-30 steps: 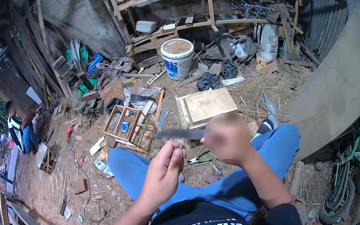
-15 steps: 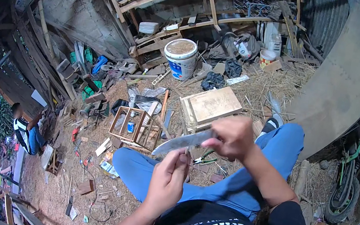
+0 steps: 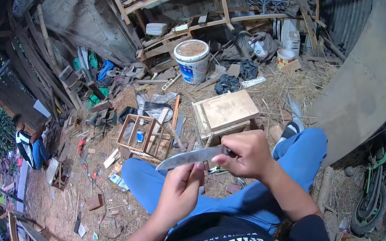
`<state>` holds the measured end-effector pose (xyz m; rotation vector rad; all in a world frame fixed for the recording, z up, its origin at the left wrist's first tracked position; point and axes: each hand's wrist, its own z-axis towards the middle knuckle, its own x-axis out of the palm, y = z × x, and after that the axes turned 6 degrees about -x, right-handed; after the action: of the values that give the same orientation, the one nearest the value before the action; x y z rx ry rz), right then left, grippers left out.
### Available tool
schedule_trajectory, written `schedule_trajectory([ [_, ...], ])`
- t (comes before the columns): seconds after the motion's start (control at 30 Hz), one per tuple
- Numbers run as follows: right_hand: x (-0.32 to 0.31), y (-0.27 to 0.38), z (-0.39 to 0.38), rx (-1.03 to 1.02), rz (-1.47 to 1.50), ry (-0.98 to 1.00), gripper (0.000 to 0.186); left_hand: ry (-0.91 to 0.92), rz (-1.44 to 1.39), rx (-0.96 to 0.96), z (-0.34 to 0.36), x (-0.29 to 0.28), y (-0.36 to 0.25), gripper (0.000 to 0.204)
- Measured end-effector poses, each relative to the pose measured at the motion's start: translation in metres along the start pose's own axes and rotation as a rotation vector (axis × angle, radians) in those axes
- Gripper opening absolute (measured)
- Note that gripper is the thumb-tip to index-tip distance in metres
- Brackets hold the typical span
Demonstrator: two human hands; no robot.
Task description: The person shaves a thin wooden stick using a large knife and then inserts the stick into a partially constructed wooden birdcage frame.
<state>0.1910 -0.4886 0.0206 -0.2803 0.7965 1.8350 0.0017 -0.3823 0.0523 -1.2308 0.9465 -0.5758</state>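
My right hand (image 3: 243,153) is closed round the dark handle of a knife (image 3: 190,157). Its wide metal blade slants down to the left and lies over the fingertips of my left hand (image 3: 182,189). Those fingers are closed on a small thin piece, mostly hidden by blade and fingers; I cannot tell if blade and piece touch. Both hands are above my crossed blue-trousered legs (image 3: 300,151). Just behind, pliers (image 3: 216,173) lie on the ground, mostly hidden.
A wooden frame (image 3: 143,135), pale boards (image 3: 225,108) and a bucket (image 3: 189,60) stand ahead among wood scraps. A large sheet (image 3: 356,95) and a bicycle (image 3: 373,197) are at right. Another person (image 3: 34,146) sits at far left by red power tools and cables (image 3: 82,146).
The knife has gone from nearly level to tilted, its tip lower and nearer my left fingertips. My left hand has shifted slightly right; my right hand has moved a little.
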Motion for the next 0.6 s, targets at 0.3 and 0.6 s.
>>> schedule_trajectory([
  [0.3, 0.010, -0.002, 0.002, -0.175, -0.128, -0.061, 0.061, -0.054, 0.264, 0.057, -0.004, 0.000, -0.011, 0.018],
  [0.6, -0.013, -0.074, 0.005, 0.507, -0.268, -0.440, 0.056, 0.145, -0.062, -0.024, -0.029, -0.004, -0.017, 0.021],
])
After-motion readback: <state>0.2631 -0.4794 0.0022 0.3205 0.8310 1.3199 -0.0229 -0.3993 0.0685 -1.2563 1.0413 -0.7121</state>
